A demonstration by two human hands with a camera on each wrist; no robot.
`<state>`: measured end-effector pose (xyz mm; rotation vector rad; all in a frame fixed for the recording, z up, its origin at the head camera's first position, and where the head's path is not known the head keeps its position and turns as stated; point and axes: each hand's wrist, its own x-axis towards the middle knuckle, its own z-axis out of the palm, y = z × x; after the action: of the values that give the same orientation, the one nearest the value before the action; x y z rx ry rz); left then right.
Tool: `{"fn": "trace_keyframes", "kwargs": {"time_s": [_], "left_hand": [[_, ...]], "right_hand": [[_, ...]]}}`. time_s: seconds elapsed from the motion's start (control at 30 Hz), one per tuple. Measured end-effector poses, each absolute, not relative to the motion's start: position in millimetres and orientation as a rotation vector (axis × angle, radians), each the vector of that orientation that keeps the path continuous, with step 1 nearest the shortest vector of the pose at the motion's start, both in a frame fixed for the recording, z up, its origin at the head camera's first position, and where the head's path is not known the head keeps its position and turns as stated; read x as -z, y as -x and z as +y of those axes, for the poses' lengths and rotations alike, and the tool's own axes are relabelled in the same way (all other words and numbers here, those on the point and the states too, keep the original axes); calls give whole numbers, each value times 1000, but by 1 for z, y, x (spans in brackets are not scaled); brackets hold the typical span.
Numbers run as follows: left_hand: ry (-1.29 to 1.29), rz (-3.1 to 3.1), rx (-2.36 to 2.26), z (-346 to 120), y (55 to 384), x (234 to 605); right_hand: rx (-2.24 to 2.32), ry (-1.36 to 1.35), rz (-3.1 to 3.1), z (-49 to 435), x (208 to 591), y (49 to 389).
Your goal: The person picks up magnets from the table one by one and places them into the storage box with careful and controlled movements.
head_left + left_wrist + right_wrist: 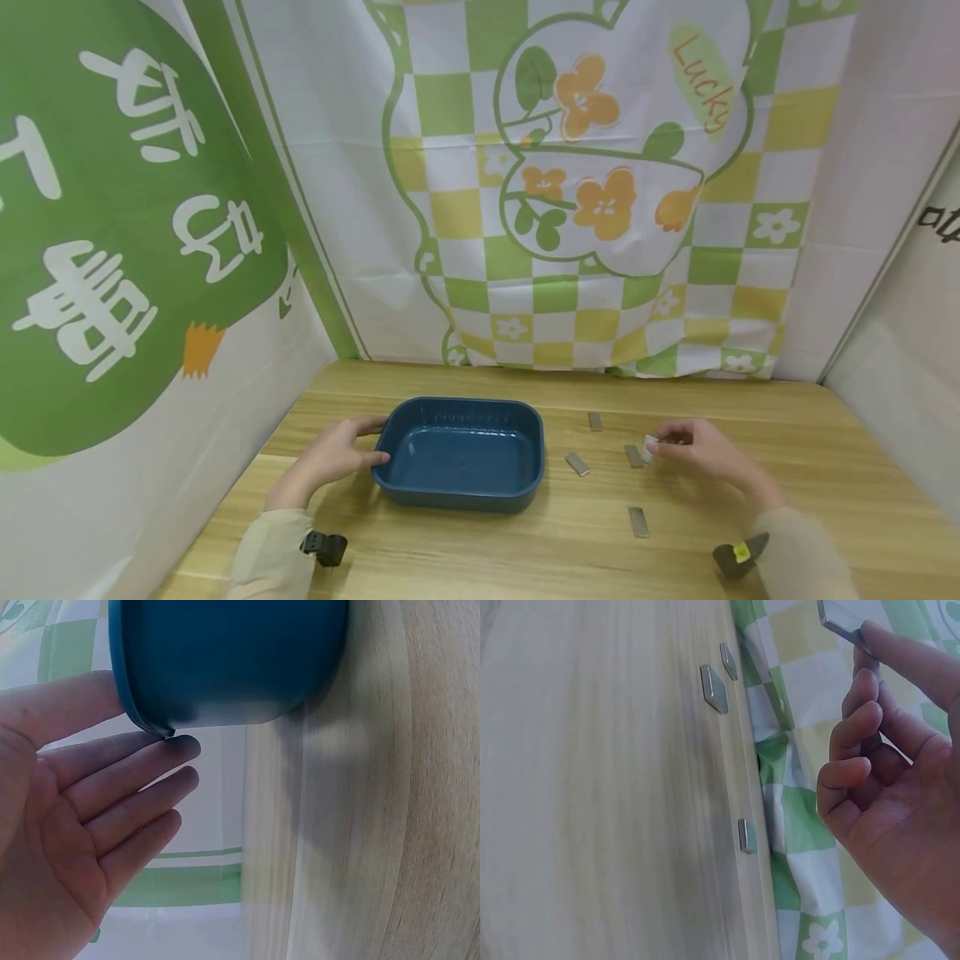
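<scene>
My left hand [330, 454] is at the left end of a deep blue rectangular tub [461, 500], its thumb over the rim. In the left wrist view the fingers [139, 769] stretch out straight, the upper ones at the rim's corner and the others away from the wall. Between thumb and index finger my right hand [701, 450] pinches a small shiny rectangular metal block [845, 622], its other fingers loosely curled. Just left of these fingertips in the head view lies a similar metal block [633, 456] on the table.
More such pieces lie on the wooden table [420, 554]: a far metal block [595, 421], a slanted metal block [577, 464] near the tub, and a near metal block [638, 522]. A patterned cloth [517, 292] hangs behind the table, with printed sheets on both sides.
</scene>
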<state>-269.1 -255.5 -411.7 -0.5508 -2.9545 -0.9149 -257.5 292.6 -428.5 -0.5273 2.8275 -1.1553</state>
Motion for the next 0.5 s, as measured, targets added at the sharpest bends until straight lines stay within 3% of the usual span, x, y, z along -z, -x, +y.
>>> {"fn": "trace_keyframes", "kwargs": {"time_s": [0.5], "left_hand": [[552, -2961, 913, -256, 269, 412]], "right_hand": [[1204, 557, 2761, 272, 421, 268]]}}
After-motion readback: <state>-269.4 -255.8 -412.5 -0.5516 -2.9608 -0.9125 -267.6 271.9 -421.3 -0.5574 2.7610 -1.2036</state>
